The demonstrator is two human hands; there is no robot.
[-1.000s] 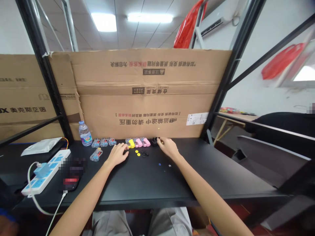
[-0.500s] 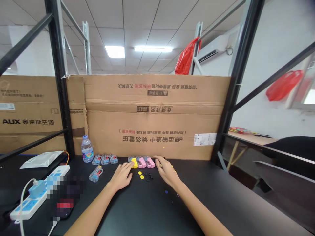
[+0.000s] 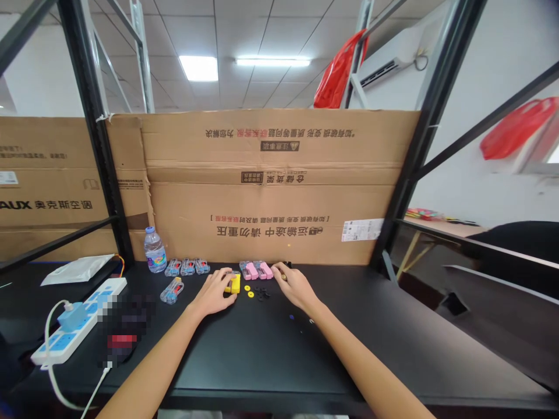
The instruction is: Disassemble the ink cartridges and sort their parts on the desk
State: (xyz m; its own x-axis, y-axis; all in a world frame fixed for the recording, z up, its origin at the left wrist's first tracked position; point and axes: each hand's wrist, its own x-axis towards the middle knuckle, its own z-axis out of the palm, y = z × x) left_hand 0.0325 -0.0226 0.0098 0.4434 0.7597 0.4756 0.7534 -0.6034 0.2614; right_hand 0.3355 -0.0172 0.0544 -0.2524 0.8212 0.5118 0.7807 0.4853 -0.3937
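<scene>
Head view, near to far. Your two forearms run up the black bench point(image 3: 271, 372) toward the back wall, hands well apart from the front edge.

Your left hand point(image 3: 215, 292) lies palm down, fingers point(image 3: 227, 278) curled onto the yellow block point(image 3: 234, 283); the thumb side touches it, but whether they pinch it or only rest on it, you cannot tell from here. That block sits just off the fingertips, on their right and slightly farther back, long axis running roughly near-to-far. It stands clear of the pink row, so the left hand is plainly the nearer one to it.

Just right of it: two yellow rings point(image 3: 248, 291) and a small heap of black rings point(image 3: 261, 294) lying flat on the bench, between your two hands.

Your right hand point(image 3: 292, 285) is palm down, fingers narrow and bunched at the right end of the pink blocks point(image 3: 257, 270). They seem to hold a small brass-coloured bit, too small to be sure. Behind the fingertips something dark shows, unclear.

Left side: clear blue pieces point(image 3: 187, 267) in a row by the wall, one more point(image 3: 171, 290) nearer, lying aslant. Water bottle point(image 3: 154, 251) upright behind them, power strip point(image 3: 74, 326) at far left.

Cardboard sheet point(image 3: 279, 186) stands upright along the back.
</scene>
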